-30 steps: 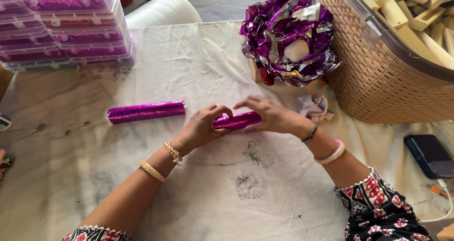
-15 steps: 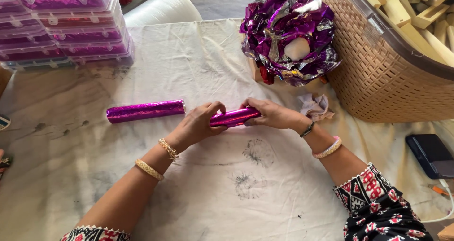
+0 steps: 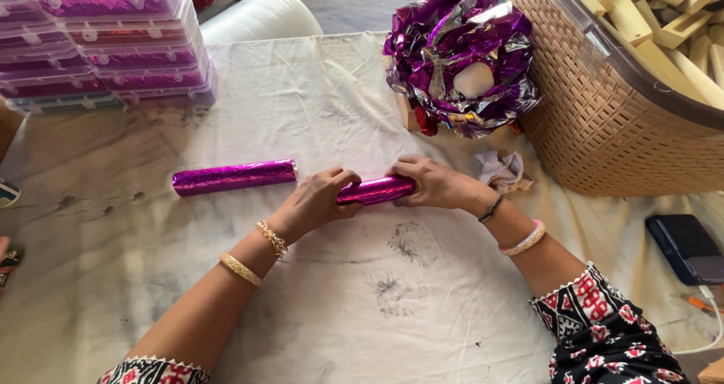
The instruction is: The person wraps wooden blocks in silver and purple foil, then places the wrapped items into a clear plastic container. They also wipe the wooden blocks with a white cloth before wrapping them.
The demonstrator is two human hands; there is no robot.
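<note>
Now both hands hold one shiny purple roll [image 3: 377, 190] on the cloth [image 3: 317, 113] — left hand [image 3: 320, 201] w/ fingers curled round its left end, right hand [image 3: 430, 184] wrapped on the right end. Another roll [image 3: 234, 177] lies just left, apart. Foil pile [image 3: 460, 56] & basket [image 3: 603, 120] sit behind.

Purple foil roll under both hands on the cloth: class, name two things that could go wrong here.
1. The thin foil on the roll may crease or tear where the left hand and right hand press its ends.
2. The cloth shows dark smudges close by, which might soil the foil.
</note>
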